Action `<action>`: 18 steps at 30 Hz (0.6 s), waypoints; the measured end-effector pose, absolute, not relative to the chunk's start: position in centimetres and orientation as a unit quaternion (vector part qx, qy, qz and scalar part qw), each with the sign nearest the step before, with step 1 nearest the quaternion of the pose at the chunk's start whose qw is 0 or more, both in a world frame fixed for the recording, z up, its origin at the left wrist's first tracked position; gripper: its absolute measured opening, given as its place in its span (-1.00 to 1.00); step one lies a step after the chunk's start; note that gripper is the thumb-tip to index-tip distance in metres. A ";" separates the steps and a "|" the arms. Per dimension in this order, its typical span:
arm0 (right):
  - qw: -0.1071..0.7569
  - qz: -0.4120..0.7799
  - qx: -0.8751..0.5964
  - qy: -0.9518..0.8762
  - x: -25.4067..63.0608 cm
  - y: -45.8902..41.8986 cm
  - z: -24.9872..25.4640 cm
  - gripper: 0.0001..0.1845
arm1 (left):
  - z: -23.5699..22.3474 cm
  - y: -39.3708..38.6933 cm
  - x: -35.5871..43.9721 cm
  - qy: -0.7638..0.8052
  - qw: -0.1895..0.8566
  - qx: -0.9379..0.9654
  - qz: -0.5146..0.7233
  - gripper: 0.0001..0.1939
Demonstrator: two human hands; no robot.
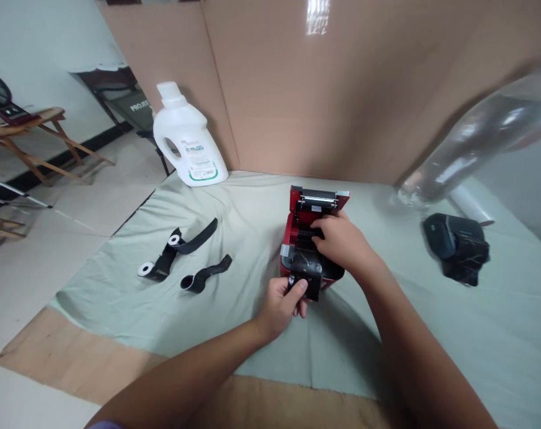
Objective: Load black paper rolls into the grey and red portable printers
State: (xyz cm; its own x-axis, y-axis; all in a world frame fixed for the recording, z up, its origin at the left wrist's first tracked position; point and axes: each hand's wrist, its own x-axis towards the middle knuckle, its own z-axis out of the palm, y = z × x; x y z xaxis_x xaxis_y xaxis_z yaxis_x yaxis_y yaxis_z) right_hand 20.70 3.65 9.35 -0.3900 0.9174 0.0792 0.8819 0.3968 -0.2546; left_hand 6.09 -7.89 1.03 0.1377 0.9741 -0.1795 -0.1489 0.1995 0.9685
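Note:
A small red-and-black printer [287, 233] stands on the cloth with its lid [298, 201] tipped up. From its front hangs a glossy black strip [307, 269]. My left hand [277, 307] pinches the lower end of this strip, thumb on top and fingers beneath. My right hand [342, 237] reaches in from the right side under the raised lid. Its thumb and forefinger are apart over the dark inside of the printer; the other fingers are partly hidden. Whether it touches a part in there, I cannot tell.
Left of the printer lie black strips on white-ended rolls [165, 256] and a curled black strip [203, 277]. A white jug [190, 143] stands behind. At the right are a dark device [453, 238] with black film and a clear plastic bottle [476, 143]. Cardboard [342, 89] walls the back.

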 end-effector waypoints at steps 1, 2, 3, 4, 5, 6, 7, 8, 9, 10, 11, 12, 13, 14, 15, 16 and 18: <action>0.094 0.094 -0.550 -0.825 20.6 3.7 9.4 -0.74 | 1.0 -7.8 6.1 0.472 0.614 0.439 0.457 -0.29; 0.080 0.101 -0.557 -0.820 20.6 3.8 9.6 -0.74 | 1.0 -7.8 6.1 0.473 0.612 0.441 0.456 -0.28; 0.068 0.107 -0.563 -0.816 20.6 3.9 9.8 -0.74 | 1.0 -7.7 6.1 0.473 0.610 0.444 0.455 -0.27; 0.063 0.116 -0.567 -0.813 20.7 3.9 10.0 -0.75 | 1.1 -7.8 6.1 0.474 0.607 0.447 0.455 -0.27; 0.067 0.131 -0.565 -0.812 21.0 4.0 10.4 -0.76 | 1.1 -7.8 6.2 0.473 0.605 0.451 0.455 -0.26; 0.078 0.158 -0.559 -0.810 21.4 4.0 10.7 -0.77 | 1.0 -7.9 6.2 0.470 0.602 0.456 0.457 -0.26; 0.092 0.195 -0.551 -0.806 21.9 4.0 11.1 -0.78 | 1.0 -7.9 6.2 0.466 0.600 0.461 0.458 -0.26; 0.106 0.236 -0.546 -0.797 22.6 4.1 11.6 -0.78 | 0.9 -8.0 6.1 0.461 0.598 0.467 0.459 -0.27; 0.118 0.273 -0.545 -0.784 23.3 4.1 12.0 -0.74 | 0.7 -8.1 6.1 0.457 0.595 0.475 0.460 -0.28; 0.130 0.300 -0.552 -0.767 24.0 4.2 12.4 -0.69 | 0.6 -8.1 6.1 0.452 0.591 0.485 0.459 -0.28; 0.144 0.312 -0.567 -0.749 24.6 4.2 12.7 -0.63 | 0.4 -8.2 6.1 0.447 0.587 0.497 0.458 -0.29; 0.166 0.308 -0.586 -0.731 25.1 4.3 12.9 -0.59 | 0.3 -8.2 6.0 0.442 0.582 0.508 0.456 -0.28; 0.195 0.293 -0.605 -0.714 25.4 4.4 12.9 -0.57 | 0.1 -8.2 6.0 0.437 0.577 0.519 0.455 -0.28; 0.228 0.277 -0.619 -0.698 25.5 4.6 12.7 -0.56 | 0.0 -8.3 6.0 0.432 0.572 0.527 0.456 -0.27; 0.262 0.263 -0.629 -0.683 25.4 4.7 12.5 -0.55 | -0.1 -8.3 6.0 0.428 0.569 0.533 0.456 -0.27; 0.292 0.255 -0.633 -0.670 25.2 4.9 12.1 -0.52 | -0.2 -8.3 6.0 0.425 0.566 0.539 0.456 -0.27; 0.334 0.248 -0.640 -0.646 24.4 5.0 11.2 -0.47 | -0.2 -8.3 5.9 0.420 0.559 0.552 0.454 -0.28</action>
State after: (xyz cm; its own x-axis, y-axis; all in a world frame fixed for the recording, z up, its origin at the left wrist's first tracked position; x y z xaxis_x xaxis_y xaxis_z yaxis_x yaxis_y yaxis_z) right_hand 24.43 5.02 11.17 0.0423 0.9926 0.1140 0.6623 0.0576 -0.7470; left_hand 5.94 -8.33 -0.16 0.2339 0.9717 0.0320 -0.0437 -0.0224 0.9988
